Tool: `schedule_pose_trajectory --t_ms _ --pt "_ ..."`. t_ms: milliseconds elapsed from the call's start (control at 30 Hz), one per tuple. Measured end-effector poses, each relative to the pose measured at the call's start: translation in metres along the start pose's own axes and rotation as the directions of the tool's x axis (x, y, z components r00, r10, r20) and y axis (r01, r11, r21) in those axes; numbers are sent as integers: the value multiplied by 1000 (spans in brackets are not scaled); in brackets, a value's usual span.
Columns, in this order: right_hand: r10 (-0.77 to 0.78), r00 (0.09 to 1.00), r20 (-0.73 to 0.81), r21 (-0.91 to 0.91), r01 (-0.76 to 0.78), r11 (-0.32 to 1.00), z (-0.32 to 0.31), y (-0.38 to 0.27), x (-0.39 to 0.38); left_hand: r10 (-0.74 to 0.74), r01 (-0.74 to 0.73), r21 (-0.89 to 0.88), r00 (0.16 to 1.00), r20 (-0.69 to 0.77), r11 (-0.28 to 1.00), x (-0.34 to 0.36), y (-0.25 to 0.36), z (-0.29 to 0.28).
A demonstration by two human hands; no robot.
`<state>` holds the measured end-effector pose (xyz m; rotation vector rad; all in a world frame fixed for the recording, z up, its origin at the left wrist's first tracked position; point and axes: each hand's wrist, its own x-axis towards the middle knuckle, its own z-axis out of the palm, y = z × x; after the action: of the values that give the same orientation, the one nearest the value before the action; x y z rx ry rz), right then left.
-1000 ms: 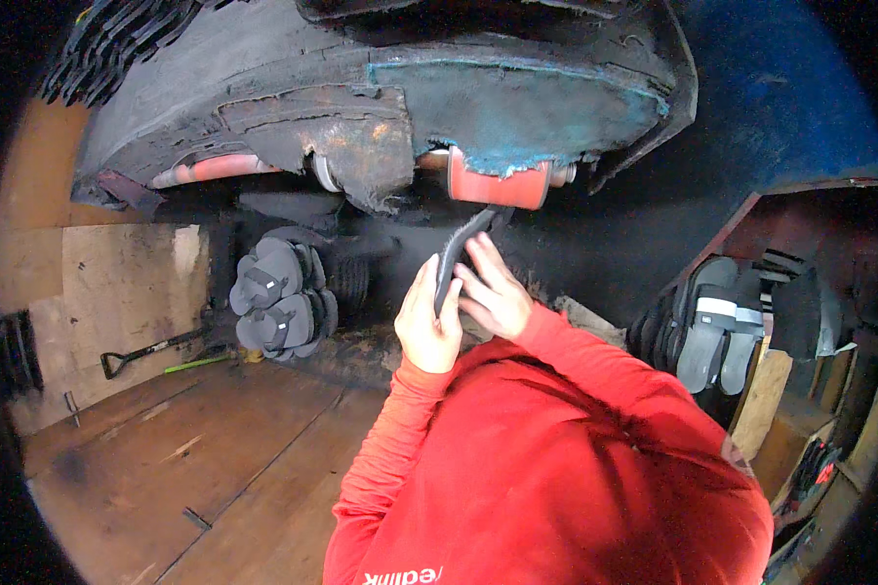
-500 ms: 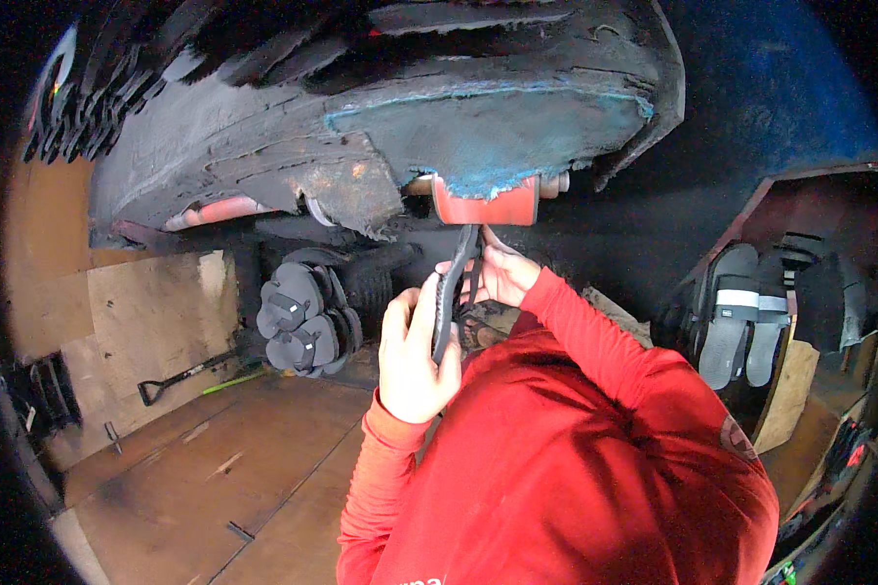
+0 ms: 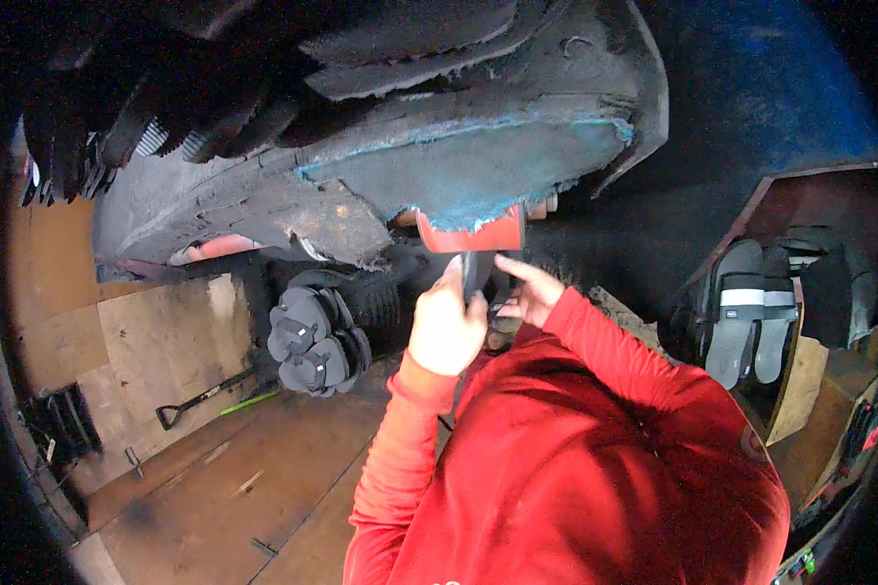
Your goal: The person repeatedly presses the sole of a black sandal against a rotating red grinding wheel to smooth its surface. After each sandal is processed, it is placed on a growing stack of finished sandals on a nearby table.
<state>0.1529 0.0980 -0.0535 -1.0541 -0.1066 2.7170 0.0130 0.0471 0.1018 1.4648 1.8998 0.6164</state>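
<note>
A dark sandal (image 3: 472, 277) is held on edge, its upper end against or just under a red sanding wheel (image 3: 473, 238). My left hand (image 3: 446, 330) is closed round the sole from the left, thumb along its side. At the right side my right hand (image 3: 538, 294) has its fingertips on the dark strap part, which lies in shadow, so the exact grip is partly hidden. Over the wheel hangs a frayed blue-grey cloth flap (image 3: 458, 175), fixed to a dusty dark hood (image 3: 254, 175).
Stacked grey sandals (image 3: 312, 341) stand to the left of my hands. More sandals with white bands (image 3: 741, 312) are at the right. Dark sandals hang at the upper left. A black-handled tool (image 3: 200, 398) lies by the wooden panels (image 3: 156, 341) beside the brown floor (image 3: 215, 507).
My left hand has moved up and right, and the sandal is turned more edge-on, nearer the wheel. My right hand has shifted slightly right and down. The whole view has shifted a little.
</note>
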Motion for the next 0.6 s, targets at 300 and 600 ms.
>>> schedule_pose_trajectory --t_ms 300,600 --pt "-127 988 89 24 125 992 42 -7 -18 102 -100 18 985 -142 995 -51 26 -30" --pt "-258 952 167 51 253 966 42 -2 -23 56 -63 -48 988 -143 997 -64 19 -30"
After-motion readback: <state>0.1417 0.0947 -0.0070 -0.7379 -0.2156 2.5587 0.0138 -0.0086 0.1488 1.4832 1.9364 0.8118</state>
